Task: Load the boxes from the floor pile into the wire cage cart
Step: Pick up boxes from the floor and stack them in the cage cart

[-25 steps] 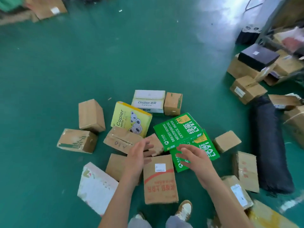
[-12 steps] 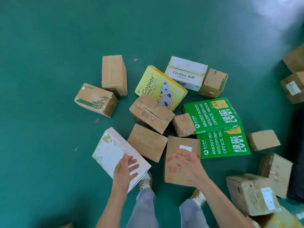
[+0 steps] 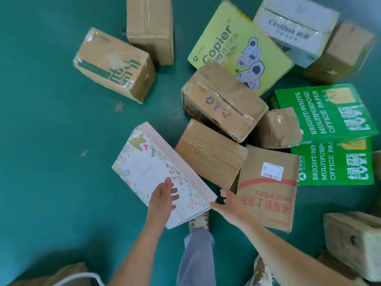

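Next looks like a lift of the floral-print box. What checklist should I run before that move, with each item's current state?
1. The left hand is over the top of the floral-print box, fingers straight, no grip: not ok.
2. The right hand is at its near right corner, fingers spread, not curled round it: not ok.
3. Nothing stacked on its top: ok.
4. The plain brown carton lies close along its long right side; touching or not: cannot tell.
5. A shoe shows at its near corner, possibly beneath it: cannot tell.
6. Path to the wire cage cart, out of view: cannot tell.
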`<action>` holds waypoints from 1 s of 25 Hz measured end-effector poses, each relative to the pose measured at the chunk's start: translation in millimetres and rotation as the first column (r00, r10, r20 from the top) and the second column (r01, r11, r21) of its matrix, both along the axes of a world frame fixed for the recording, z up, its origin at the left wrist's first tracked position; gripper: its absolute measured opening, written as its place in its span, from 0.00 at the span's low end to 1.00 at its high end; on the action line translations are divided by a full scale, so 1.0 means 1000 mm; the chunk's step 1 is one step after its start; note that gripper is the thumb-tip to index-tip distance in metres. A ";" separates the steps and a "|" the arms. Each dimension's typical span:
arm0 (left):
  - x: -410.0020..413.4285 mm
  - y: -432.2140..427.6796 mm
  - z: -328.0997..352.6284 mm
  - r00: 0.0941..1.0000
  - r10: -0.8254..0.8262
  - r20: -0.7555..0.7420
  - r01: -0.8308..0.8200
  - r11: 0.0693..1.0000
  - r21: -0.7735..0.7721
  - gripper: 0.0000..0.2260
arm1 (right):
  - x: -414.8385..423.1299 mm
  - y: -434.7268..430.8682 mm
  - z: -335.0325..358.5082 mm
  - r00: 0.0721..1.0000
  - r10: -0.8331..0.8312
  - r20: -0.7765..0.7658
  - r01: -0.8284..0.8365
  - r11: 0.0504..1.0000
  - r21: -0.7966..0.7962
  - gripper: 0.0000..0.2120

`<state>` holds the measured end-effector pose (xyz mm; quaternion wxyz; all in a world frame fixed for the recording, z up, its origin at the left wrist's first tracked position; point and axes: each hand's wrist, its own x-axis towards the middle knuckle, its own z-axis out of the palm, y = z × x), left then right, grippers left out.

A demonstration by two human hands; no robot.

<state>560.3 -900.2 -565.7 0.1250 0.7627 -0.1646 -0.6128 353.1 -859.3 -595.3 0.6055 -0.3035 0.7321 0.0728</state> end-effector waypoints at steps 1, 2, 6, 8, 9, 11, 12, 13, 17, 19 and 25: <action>0.004 -0.003 -0.019 1.000 -0.008 0.002 0.008 1.000 -0.002 0.21 | 0.004 0.000 -0.025 0.999 0.043 -0.020 -0.043 0.999 -0.002 0.40; 0.008 -0.006 -0.034 1.000 -0.014 0.006 0.014 1.000 -0.005 0.20 | 0.007 -0.002 -0.046 0.996 0.075 -0.044 -0.075 0.997 0.003 0.41; 0.022 -0.009 -0.081 0.998 -0.060 0.011 0.060 0.998 0.002 0.19 | 0.021 0.000 -0.117 0.980 0.190 -0.064 -0.183 0.977 0.110 0.41; 0.024 -0.013 -0.086 0.996 -0.092 0.021 0.092 0.996 0.006 0.18 | 0.024 0.002 -0.132 0.963 0.265 -0.040 -0.258 0.957 0.135 0.33; 0.025 -0.016 -0.085 0.992 -0.120 0.032 0.120 0.993 0.002 0.16 | 0.025 0.001 -0.133 0.951 0.306 -0.039 -0.299 0.947 0.120 0.27; 0.023 -0.023 -0.073 0.975 -0.210 0.068 0.212 0.977 -0.025 0.13 | 0.027 -0.004 -0.120 0.933 0.357 -0.048 -0.355 0.934 0.051 0.20; 0.020 -0.028 -0.062 0.962 -0.261 0.076 0.264 0.963 -0.044 0.11 | 0.027 -0.009 -0.105 0.939 0.342 -0.047 -0.342 0.940 0.012 0.19; 0.018 -0.033 -0.053 0.948 -0.305 0.087 0.311 0.948 -0.069 0.09 | 0.028 -0.013 -0.093 0.948 0.315 -0.045 -0.316 0.948 -0.029 0.18; -0.015 -0.066 0.006 0.824 -0.536 0.181 0.565 0.797 -0.212 0.08 | 0.007 -0.036 -0.018 0.991 0.134 -0.020 -0.135 0.976 -0.171 0.26; -0.039 -0.086 0.042 0.655 -0.690 0.308 0.755 0.580 -0.305 0.13 | -0.023 -0.043 0.030 0.996 0.084 -0.031 -0.089 0.967 -0.238 0.32; -0.139 -0.098 0.130 -0.248 -0.866 0.434 0.961 -0.277 -0.003 0.43 | -0.120 0.010 0.177 0.979 0.088 -0.185 -0.133 0.959 -0.251 0.26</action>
